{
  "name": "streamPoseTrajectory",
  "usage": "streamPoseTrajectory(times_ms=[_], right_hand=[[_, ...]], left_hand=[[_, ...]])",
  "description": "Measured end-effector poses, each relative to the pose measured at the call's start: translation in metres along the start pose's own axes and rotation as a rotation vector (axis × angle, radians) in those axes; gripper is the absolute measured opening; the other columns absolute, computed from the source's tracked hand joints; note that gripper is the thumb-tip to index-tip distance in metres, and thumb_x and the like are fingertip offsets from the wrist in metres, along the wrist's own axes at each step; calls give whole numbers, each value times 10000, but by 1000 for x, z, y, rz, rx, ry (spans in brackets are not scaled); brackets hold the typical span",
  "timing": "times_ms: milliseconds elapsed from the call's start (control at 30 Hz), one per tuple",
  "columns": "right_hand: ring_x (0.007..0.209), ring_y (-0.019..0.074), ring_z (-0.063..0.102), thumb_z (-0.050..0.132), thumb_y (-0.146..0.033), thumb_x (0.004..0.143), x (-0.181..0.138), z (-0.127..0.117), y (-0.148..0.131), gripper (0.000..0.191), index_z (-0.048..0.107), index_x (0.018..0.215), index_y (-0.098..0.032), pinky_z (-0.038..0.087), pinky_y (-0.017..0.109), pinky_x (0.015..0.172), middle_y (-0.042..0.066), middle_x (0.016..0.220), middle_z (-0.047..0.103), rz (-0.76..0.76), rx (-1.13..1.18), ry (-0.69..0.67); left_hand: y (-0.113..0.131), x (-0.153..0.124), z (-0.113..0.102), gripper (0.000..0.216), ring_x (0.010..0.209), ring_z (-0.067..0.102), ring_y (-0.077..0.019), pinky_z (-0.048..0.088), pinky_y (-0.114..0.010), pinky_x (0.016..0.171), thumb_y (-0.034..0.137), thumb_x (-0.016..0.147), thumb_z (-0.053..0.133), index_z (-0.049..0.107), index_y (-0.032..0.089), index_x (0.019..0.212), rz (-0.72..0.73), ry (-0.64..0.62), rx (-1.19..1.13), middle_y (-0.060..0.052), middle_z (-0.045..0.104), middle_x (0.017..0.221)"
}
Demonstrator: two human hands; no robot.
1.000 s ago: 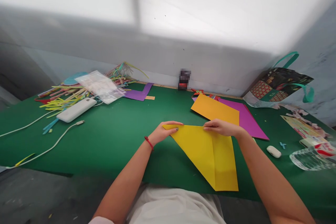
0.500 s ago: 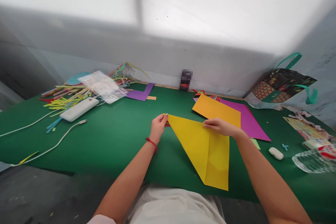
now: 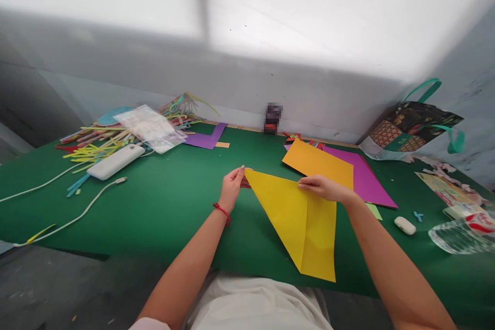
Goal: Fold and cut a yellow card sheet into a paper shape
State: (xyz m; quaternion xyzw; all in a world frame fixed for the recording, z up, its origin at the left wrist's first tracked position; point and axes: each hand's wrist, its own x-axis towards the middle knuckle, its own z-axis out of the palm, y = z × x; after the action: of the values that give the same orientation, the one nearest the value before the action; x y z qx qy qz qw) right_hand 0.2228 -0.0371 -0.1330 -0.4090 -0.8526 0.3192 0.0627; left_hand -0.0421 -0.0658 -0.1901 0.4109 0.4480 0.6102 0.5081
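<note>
A folded yellow paper sheet (image 3: 299, 214) lies partly lifted over the green table (image 3: 166, 201), shaped like a triangle with a crease down its middle. My left hand (image 3: 233, 185), with a red cord at the wrist, pinches the sheet's far left corner and holds it raised. My right hand (image 3: 323, 187) grips the sheet's top edge further right, fingers closed on the paper. An orange sheet (image 3: 319, 163) and a magenta sheet (image 3: 363, 178) lie flat just beyond my right hand.
Coloured paper strips (image 3: 100, 142), a clear plastic bag (image 3: 149, 126), a white power bank (image 3: 115, 161) with cables and a purple scrap (image 3: 207, 138) sit far left. At right are a patterned bag (image 3: 410, 126), a white eraser (image 3: 404, 225), paper scraps and a crumpled plastic bottle (image 3: 460, 234).
The yellow sheet went from flat on the table to lifted at its left corner. My left hand changed from pressing it down to pinching the tip; the sheet swung slightly.
</note>
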Motion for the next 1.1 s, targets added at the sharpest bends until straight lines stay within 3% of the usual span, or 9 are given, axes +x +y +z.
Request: streamPoseTrajectory(times_ms=[367, 567, 1100], right_hand=[[576, 113, 281, 341, -556, 840, 7, 4, -4, 423, 474, 668, -194, 262, 259, 526, -23, 624, 342, -25, 20, -11], [587, 116, 295, 333, -559, 841, 9, 6, 0, 425, 463, 661, -196, 269, 260, 535, -20, 637, 351, -23, 11, -12], [576, 111, 272, 334, -556, 843, 7, 6, 1, 425, 458, 658, -194, 252, 257, 527, -30, 627, 323, -10, 27, -34]], left_hand=[[3, 0, 1, 309, 550, 611, -152, 480, -238, 479, 431, 730, 540, 651, 147, 677, 29, 124, -42, -50, 664, 624], [1, 1, 0, 395, 553, 626, -182, 486, -271, 495, 498, 750, 504, 635, 143, 638, -4, 98, -5, -67, 666, 615], [2, 0, -1, 396, 692, 654, -211, 487, -274, 565, 390, 747, 441, 713, 103, 787, -62, 32, -60, -90, 710, 735]])
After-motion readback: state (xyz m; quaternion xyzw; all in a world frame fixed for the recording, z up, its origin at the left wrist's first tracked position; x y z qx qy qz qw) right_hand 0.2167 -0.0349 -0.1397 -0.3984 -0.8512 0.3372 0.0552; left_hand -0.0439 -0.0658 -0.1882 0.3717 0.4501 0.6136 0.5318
